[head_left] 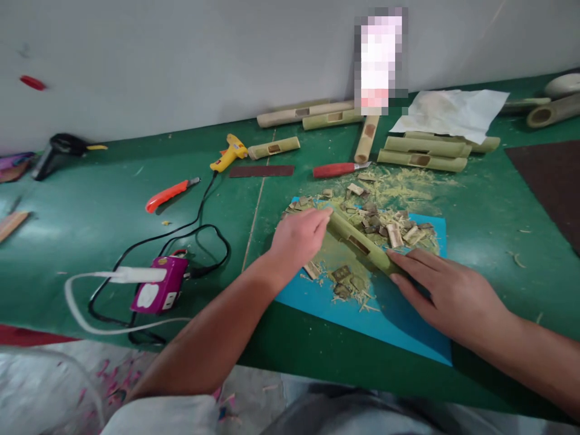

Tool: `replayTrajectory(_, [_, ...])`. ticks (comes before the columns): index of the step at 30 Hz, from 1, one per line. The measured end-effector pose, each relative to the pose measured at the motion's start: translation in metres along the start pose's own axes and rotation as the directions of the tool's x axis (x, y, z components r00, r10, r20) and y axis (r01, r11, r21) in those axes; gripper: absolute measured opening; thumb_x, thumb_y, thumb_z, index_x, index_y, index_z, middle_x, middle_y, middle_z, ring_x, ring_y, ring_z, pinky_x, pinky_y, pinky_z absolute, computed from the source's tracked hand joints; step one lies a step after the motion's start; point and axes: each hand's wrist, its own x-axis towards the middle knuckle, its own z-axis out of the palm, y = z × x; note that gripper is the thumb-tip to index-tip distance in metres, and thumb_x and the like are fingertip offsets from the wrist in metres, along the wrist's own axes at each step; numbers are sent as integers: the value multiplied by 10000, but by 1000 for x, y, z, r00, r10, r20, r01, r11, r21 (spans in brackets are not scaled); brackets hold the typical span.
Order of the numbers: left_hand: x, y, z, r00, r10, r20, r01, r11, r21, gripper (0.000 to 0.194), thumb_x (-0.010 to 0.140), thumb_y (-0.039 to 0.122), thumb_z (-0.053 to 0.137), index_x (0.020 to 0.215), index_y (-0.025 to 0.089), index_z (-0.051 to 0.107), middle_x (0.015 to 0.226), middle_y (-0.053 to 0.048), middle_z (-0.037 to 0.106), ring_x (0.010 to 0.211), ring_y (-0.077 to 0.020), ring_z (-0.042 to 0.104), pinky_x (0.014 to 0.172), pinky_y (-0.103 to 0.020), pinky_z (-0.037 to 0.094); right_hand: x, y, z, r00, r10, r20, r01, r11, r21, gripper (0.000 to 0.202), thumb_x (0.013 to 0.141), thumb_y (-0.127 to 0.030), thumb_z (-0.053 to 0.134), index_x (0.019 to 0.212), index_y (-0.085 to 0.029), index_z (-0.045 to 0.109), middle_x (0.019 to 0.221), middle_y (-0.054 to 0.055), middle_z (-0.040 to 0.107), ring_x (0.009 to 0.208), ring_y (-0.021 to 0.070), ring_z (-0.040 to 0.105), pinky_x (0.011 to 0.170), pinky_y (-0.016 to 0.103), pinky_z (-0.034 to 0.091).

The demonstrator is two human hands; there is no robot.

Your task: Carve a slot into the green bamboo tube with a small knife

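A green bamboo tube [374, 251] with a rectangular slot cut in its upper side lies slantwise between my hands, over a blue sheet [408, 329]. My left hand [302, 237] is closed at its far left end, fingertips pressed against the end. At the near right end, my right hand [446, 290] grips the tube between thumb and fingers. Bamboo chips [395, 234] and shavings are strewn on the sheet around the tube. Beyond the sheet lies a red-handled knife [334, 170], its blade pointing right.
More slotted bamboo tubes [421, 160] lie at the back, some under white paper [448, 112]. Leftward are a yellow glue gun [230, 152], an orange utility knife [168, 196], a brown strip [261, 171] and a purple power adapter [159, 284] with trailing cords. Dark sheet [550, 187] at right.
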Motion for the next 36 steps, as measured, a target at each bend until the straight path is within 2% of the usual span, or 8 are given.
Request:
replayTrajectory(6, [-6, 11, 0, 983, 148, 112, -139, 987, -84, 340, 1029, 262, 407, 1244, 150, 645, 888, -65, 725, 784, -164, 685, 668, -254, 536, 1, -1, -2, 1000, 4, 13, -4, 1000, -2, 338, 975, -332, 457, 1147, -126, 663, 966, 98, 720, 663, 186, 671, 554, 320, 523])
replayTrajectory(10, [-8, 17, 1, 989, 131, 74, -124, 988, -87, 341, 1034, 283, 403, 1219, 167, 665, 867, -59, 725, 768, -151, 681, 668, -239, 525, 1, -1, -4, 1000, 8, 20, -8, 1000, -8, 387, 949, -409, 507, 1186, -136, 645, 990, 109, 705, 723, 212, 677, 589, 341, 542])
replayTrajectory(14, [-2, -1, -3, 987, 143, 72, -138, 988, -68, 335, 1022, 264, 420, 1208, 145, 673, 831, -59, 723, 718, -152, 672, 637, -249, 526, 1, 1, -3, 999, -36, -24, 37, 999, 26, 305, 942, -330, 533, 1119, -118, 664, 948, 111, 711, 783, 218, 685, 680, 347, 562])
replayTrajectory(19, [5, -19, -6, 999, 22, -47, -25, 997, -68, 303, 1006, 255, 456, 1125, 143, 712, 896, -79, 743, 792, -157, 691, 716, -256, 548, 0, 3, -1, 998, -31, -48, 33, 998, 46, 266, 930, -284, 549, 1072, -96, 672, 941, 111, 722, 807, 225, 694, 704, 355, 574])
replayTrajectory(23, [4, -14, 0, 994, 107, 36, -102, 988, -119, 317, 1012, 270, 448, 1191, 156, 685, 847, -62, 728, 723, -144, 679, 661, -239, 539, 1, 3, 0, 999, -18, -40, 21, 998, 60, 269, 936, -292, 542, 1071, -98, 671, 945, 111, 723, 793, 221, 698, 674, 348, 579])
replayTrajectory(27, [5, -14, 4, 999, 37, -40, -41, 994, -100, 297, 1005, 256, 455, 1120, 159, 712, 918, -77, 744, 791, -156, 696, 718, -257, 556, 0, 3, 1, 999, -1, -35, 4, 997, 72, 284, 943, -315, 532, 1093, -113, 663, 974, 109, 723, 812, 216, 700, 693, 344, 584])
replayTrajectory(31, [4, -15, 5, 996, 82, 34, -78, 992, -100, 307, 1006, 264, 458, 1186, 169, 688, 885, -64, 743, 761, -158, 697, 691, -257, 553, 0, 3, 2, 1000, -5, -26, 7, 996, 90, 301, 950, -325, 519, 1100, -107, 664, 966, 115, 726, 806, 218, 703, 677, 343, 586])
replayTrajectory(36, [4, -15, 5, 1000, 17, -10, -17, 997, -80, 282, 994, 236, 476, 1140, 159, 705, 950, -80, 750, 825, -169, 707, 738, -268, 561, 0, 2, 1, 999, 3, -34, 0, 995, 97, 287, 947, -303, 521, 1093, -111, 678, 964, 117, 727, 799, 219, 705, 676, 350, 588])
